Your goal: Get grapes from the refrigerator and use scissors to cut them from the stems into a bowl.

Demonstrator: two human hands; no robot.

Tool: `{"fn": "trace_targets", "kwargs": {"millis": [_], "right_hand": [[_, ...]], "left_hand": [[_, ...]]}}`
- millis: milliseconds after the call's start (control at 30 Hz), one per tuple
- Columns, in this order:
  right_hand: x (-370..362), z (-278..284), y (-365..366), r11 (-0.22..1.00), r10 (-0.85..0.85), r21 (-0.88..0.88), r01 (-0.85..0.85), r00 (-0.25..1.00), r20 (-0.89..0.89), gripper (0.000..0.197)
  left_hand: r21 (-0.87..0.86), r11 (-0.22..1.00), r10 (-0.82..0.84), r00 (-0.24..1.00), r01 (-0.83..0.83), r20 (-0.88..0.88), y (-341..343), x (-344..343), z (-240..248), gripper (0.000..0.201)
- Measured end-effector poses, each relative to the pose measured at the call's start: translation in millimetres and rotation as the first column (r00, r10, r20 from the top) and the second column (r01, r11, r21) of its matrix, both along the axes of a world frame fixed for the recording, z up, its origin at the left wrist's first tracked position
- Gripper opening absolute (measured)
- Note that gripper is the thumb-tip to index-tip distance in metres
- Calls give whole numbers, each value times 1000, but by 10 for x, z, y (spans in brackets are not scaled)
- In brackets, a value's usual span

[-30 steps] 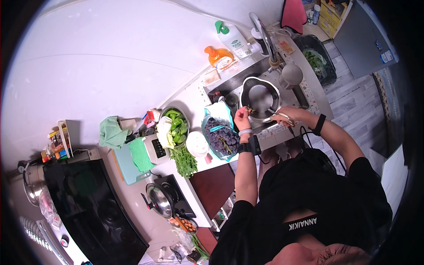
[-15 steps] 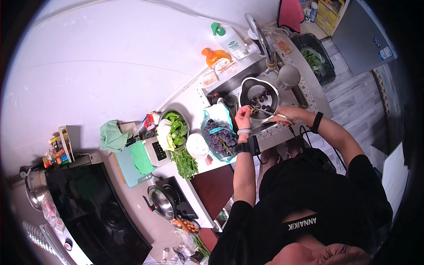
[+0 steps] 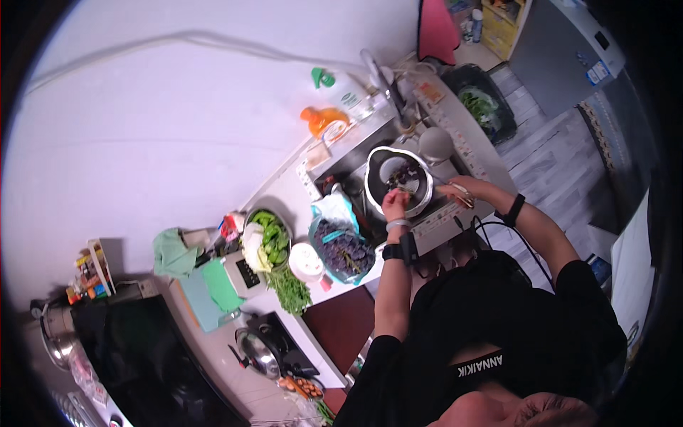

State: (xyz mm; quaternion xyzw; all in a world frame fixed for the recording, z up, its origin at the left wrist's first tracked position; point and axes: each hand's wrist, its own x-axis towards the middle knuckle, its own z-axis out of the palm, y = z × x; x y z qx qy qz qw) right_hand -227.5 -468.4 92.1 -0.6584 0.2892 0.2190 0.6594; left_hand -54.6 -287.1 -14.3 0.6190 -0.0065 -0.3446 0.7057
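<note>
My left hand [image 3: 395, 203] is at the near rim of a white-rimmed, dark-walled basin [image 3: 368, 178] in the sink. Its fingers pinch a thin grape stem, partly hidden by blur. Dark purple grapes [image 3: 408, 174] lie inside the basin. At the basin's right side, my right hand [image 3: 457, 190] is closed around scissors [image 3: 465, 199], whose handle loops show while the blades are hard to make out. Left of my left wrist, an opened blue-and-clear bag [image 3: 348, 252] is full of dark grapes.
Behind the basin are the faucet [image 3: 388, 89], a grey round cup [image 3: 435, 144], an orange bottle [image 3: 325, 122] and a white pump bottle [image 3: 343, 92]. Left along the counter are a white container [image 3: 306, 262], a bowl of green peppers [image 3: 274, 238], leafy greens [image 3: 289, 290] and a lidded pan [image 3: 257, 352].
The whole view has shifted and blurred. My left hand has moved in over the basin's near rim with the stem. The scissors are now farther from its fingers.
</note>
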Motion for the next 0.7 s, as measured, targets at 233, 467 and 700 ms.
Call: {"fn": "trace_targets", "kwargs": {"millis": [233, 467, 700], "right_hand": [[-1286, 329, -345, 731, -678, 46, 680, 717, 163, 39], [-2245, 231, -43, 615, -788, 25, 788, 613, 67, 44], [-2483, 13, 98, 522, -850, 0, 853, 521, -77, 46]], "left_hand": [[-169, 926, -373, 882, 336, -288, -1469, -1011, 419, 22], [-238, 928, -363, 843, 288, -397, -2173, -1072, 463, 34], [202, 971, -209, 866, 129, 453, -1415, 338, 689, 32]]}}
